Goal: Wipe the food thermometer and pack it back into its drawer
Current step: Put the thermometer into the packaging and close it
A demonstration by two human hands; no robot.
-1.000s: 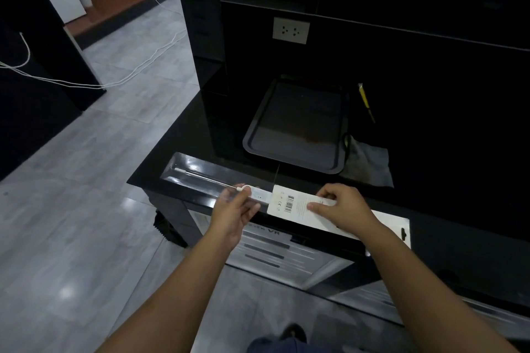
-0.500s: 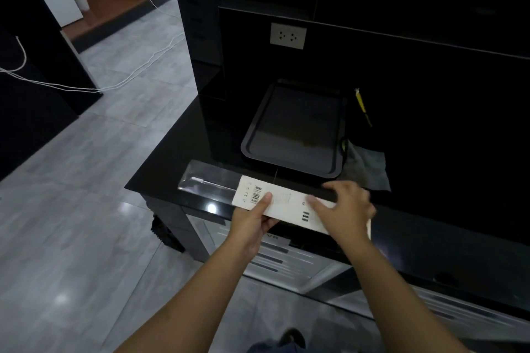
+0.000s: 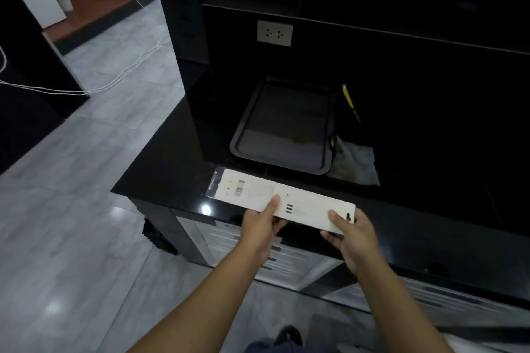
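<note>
A long white thermometer package (image 3: pixel 258 193), a card with a barcode inside a clear plastic sleeve, lies across the front edge of the black counter (image 3: pixel 160 172). My left hand (image 3: pixel 262 226) grips its near edge around the middle, thumb on top. My right hand (image 3: pixel 351 233) holds its right end by the hang hole. The thermometer itself is hidden under the card. A grey cloth (image 3: pixel 355 165) lies crumpled to the right of the tray. A drawer (image 3: pixel 275 258) stands open below the counter edge, under my hands.
A dark baking tray (image 3: pixel 282 129) sits on the counter behind the package. A yellow-handled tool (image 3: pixel 350 103) lies to its right. A white socket (image 3: pixel 274 33) is on the back wall. White cables (image 3: pixel 114 77) run over the grey tiled floor at left.
The card has slid left into the clear sleeve, covering the thermometer probe that showed before. My left hand shifted right to mid-package and my right hand moved to the right end.
</note>
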